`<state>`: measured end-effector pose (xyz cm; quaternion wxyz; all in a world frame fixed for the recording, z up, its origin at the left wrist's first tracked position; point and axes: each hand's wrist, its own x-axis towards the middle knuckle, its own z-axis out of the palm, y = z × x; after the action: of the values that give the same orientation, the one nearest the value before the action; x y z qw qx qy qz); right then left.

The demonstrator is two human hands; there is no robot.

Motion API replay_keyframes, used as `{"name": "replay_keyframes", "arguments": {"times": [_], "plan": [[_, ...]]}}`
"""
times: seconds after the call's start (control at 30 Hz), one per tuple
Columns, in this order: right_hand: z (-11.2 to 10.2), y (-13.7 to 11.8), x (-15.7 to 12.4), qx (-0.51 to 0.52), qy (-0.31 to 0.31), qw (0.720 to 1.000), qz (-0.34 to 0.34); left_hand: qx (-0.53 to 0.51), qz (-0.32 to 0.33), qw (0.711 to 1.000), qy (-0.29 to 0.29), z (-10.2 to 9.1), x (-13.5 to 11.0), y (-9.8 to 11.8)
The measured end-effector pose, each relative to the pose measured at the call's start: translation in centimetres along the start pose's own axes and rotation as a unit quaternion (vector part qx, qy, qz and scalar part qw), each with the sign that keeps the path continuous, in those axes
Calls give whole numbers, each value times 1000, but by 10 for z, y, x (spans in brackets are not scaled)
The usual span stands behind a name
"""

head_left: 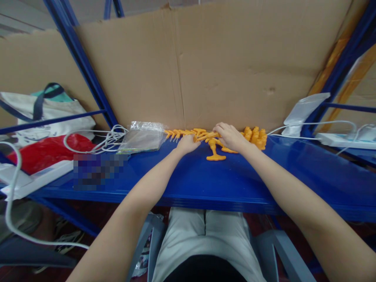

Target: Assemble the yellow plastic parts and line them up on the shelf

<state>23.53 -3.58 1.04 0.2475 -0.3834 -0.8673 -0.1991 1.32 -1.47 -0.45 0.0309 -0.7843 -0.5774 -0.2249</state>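
Note:
Between my two hands lies an orange T-shaped handle, partly hidden by the fingers. My left hand is closed at its left end. Curled over its right end is my right hand. Just in front, another orange T-shaped handle rests on the blue table, with more orange handles partly hidden beneath my right hand. Left of the hands, a row of orange pieces with spiral metal tips lies along the back. To the right, several orange handles are stacked together.
Clear plastic bags lie at the back left beside white cables. A red bag and a white tote bag sit farther left. Cardboard stands behind the blue table. A white pouch leans at the right post.

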Motion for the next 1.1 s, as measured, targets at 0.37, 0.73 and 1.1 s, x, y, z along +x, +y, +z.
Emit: {"name": "replay_keyframes", "arguments": {"times": [0.37, 0.73, 1.1], "plan": [[16, 0, 2, 100, -44, 991, 74, 52, -2, 999, -17, -7, -4, 3], [15, -3, 1, 48, -96, 992, 64, 50, 10, 998, -20, -6, -5, 4], [-17, 21, -9, -91, -154, 956, 231, 82, -42, 995, -39, -7, 0, -11]]}}
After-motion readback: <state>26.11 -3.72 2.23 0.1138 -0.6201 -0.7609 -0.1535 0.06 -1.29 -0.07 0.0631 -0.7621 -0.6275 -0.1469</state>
